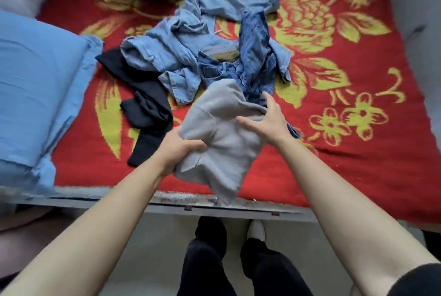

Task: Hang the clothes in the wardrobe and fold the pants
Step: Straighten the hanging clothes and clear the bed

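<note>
The red blanket (334, 152) runs off frame at right; a blue pillow (35, 81) is cut off at left. Tangled denim clothes (191, 52) overlap a black garment (145, 105). Nearest, the grey garment (222, 133) hides some denim: left hand (181, 150) clenches its edge, right hand (269, 121) rests on it, fingers spread.

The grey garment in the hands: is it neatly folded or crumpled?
Crumpled, not folded. The left hand grips the grey garment in a wrinkled bunch; the right hand rests open on it.
</note>
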### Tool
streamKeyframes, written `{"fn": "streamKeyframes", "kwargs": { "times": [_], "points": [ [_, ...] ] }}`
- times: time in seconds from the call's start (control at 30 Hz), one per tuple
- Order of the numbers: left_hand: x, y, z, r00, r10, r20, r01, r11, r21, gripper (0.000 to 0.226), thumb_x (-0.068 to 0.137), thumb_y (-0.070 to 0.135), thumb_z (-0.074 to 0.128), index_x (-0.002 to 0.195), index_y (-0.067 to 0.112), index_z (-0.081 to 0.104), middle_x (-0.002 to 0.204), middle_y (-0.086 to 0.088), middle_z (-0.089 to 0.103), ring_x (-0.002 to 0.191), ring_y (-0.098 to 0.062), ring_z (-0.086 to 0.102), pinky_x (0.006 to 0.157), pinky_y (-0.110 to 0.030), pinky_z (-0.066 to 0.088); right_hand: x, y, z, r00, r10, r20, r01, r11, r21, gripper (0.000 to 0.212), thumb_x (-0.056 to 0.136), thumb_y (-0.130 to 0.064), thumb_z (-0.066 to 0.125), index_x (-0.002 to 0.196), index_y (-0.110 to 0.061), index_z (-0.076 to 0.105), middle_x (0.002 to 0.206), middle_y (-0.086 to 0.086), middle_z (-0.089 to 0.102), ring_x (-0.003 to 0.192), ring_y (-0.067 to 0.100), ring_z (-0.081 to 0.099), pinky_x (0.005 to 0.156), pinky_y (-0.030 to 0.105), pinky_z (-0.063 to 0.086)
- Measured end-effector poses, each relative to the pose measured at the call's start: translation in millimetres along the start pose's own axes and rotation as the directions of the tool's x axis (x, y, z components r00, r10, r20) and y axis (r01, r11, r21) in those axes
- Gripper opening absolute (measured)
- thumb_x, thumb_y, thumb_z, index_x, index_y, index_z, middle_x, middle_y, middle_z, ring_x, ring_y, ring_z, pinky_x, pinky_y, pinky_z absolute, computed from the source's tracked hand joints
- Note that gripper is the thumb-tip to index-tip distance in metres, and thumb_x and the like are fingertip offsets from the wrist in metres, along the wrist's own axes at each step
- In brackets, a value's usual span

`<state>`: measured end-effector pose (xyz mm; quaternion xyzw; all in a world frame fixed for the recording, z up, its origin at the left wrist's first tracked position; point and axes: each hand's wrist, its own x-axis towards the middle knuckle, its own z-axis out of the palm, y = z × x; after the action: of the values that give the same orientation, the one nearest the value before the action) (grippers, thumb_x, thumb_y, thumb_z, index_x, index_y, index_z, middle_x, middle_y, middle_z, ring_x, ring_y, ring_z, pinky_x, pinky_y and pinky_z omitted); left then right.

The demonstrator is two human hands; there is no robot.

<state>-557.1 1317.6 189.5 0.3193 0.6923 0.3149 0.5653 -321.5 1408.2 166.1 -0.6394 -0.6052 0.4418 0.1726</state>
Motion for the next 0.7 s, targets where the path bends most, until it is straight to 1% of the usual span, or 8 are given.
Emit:
{"fn": "streamKeyframes", "kwargs": {
  "times": [0.1, 0.17, 0.23, 0.3, 0.4, 0.5, 0.57, 0.7],
  "points": [
    [-56.6, 31.3, -21.5, 0.996, -0.02, -0.081, -0.01, 0.936, -0.353, 0.054, 0.06, 0.008, 0.083, 0.112, -0.004, 0.069, 0.107, -0.02, 0.072, 0.095, -0.035, 0.069, 0.076, -0.039, 0.057, -34.8, -52.1, -8.6, 0.986, 0.163, 0.031, -0.165, 0.942, 0.292, 0.129, 0.064, -0.062, 0.085, 0.159, -0.015, 0.011, 0.162, 0.009, 0.023, 0.148, 0.025, 0.026, 0.121, 0.044, 0.026],
    [-94.5, 52.2, -33.7, 0.994, -0.009, -0.105, -0.046, 0.859, -0.51, 0.056, 0.064, 0.013, 0.08, 0.115, -0.006, 0.068, 0.111, -0.02, 0.07, 0.095, -0.034, 0.068, 0.076, -0.039, 0.058, -55.6, -81.8, -12.9, 0.948, 0.177, 0.265, -0.299, 0.784, 0.544, 0.138, 0.058, -0.068, 0.086, 0.159, -0.016, 0.009, 0.157, 0.005, 0.036, 0.139, 0.024, 0.044, 0.115, 0.046, 0.038],
    [-135.2, 68.7, -45.5, 0.996, 0.012, -0.091, -0.066, 0.783, -0.618, 0.042, 0.074, 0.013, 0.071, 0.113, -0.002, 0.069, 0.105, -0.017, 0.072, 0.086, -0.029, 0.071, 0.071, -0.035, 0.06, -81.6, -116.5, -15.5, 0.84, -0.028, 0.542, -0.418, 0.603, 0.679, 0.108, 0.071, -0.067, 0.079, 0.154, -0.014, 0.035, 0.146, 0.007, 0.053, 0.13, 0.026, 0.056, 0.113, 0.049, 0.041],
    [-175.8, 78.5, -60.3, 0.996, 0.036, -0.086, -0.086, 0.714, -0.695, 0.04, 0.082, 0.014, 0.063, 0.117, -0.003, 0.066, 0.107, -0.018, 0.07, 0.085, -0.028, 0.07, 0.072, -0.034, 0.061, -116.7, -156.5, -14.9, 0.726, -0.228, 0.649, -0.469, 0.526, 0.709, 0.074, 0.09, -0.061, 0.063, 0.144, -0.012, 0.052, 0.142, 0.014, 0.057, 0.131, 0.032, 0.054, 0.117, 0.052, 0.033],
    [-238.4, 79.6, -94.2, 0.989, 0.077, -0.127, -0.145, 0.68, -0.718, 0.045, 0.083, 0.018, 0.065, 0.121, -0.006, 0.064, 0.112, -0.02, 0.069, 0.091, -0.029, 0.07, 0.079, -0.035, 0.059, -168.4, -213.3, -5.8, 0.672, -0.362, 0.646, -0.423, 0.528, 0.736, 0.06, 0.095, -0.05, 0.058, 0.138, -0.008, 0.057, 0.136, 0.017, 0.06, 0.127, 0.032, 0.057, 0.112, 0.049, 0.039],
    [-307.3, 65.8, -141.3, 0.968, 0.118, -0.22, -0.239, 0.691, -0.682, 0.052, 0.081, 0.022, 0.069, 0.124, -0.006, 0.063, 0.114, -0.02, 0.069, 0.096, -0.029, 0.068, 0.089, -0.036, 0.055, -221.6, -262.7, 13.3, 0.674, -0.423, 0.606, -0.281, 0.612, 0.739, 0.044, 0.094, -0.034, 0.06, 0.129, -0.006, 0.063, 0.119, 0.017, 0.066, 0.11, 0.029, 0.065, 0.094, 0.041, 0.049],
    [-354.3, 50.9, -170.7, 0.951, 0.151, -0.269, -0.297, 0.685, -0.665, 0.049, 0.082, 0.023, 0.07, 0.122, -0.005, 0.065, 0.114, -0.02, 0.068, 0.096, -0.029, 0.068, 0.088, -0.037, 0.055, -261.1, -289.9, 34.7, 0.641, -0.437, 0.63, -0.264, 0.646, 0.717, 0.044, 0.093, -0.031, 0.059, 0.129, -0.005, 0.064, 0.119, 0.018, 0.067, 0.108, 0.031, 0.066, 0.091, 0.04, 0.051],
    [-457.1, -3.4, -230.7, 0.912, 0.194, -0.362, -0.399, 0.625, -0.67, 0.041, 0.085, 0.024, 0.071, 0.119, 0.002, 0.069, 0.118, -0.02, 0.068, 0.1, -0.031, 0.069, 0.09, -0.041, 0.056, -365.3, -334.0, 102.6, 0.596, -0.473, 0.649, -0.239, 0.667, 0.705, 0.057, 0.091, -0.042, 0.066, 0.134, -0.005, 0.06, 0.131, 0.02, 0.063, 0.123, 0.033, 0.06, 0.109, 0.047, 0.043]
  ]
}}
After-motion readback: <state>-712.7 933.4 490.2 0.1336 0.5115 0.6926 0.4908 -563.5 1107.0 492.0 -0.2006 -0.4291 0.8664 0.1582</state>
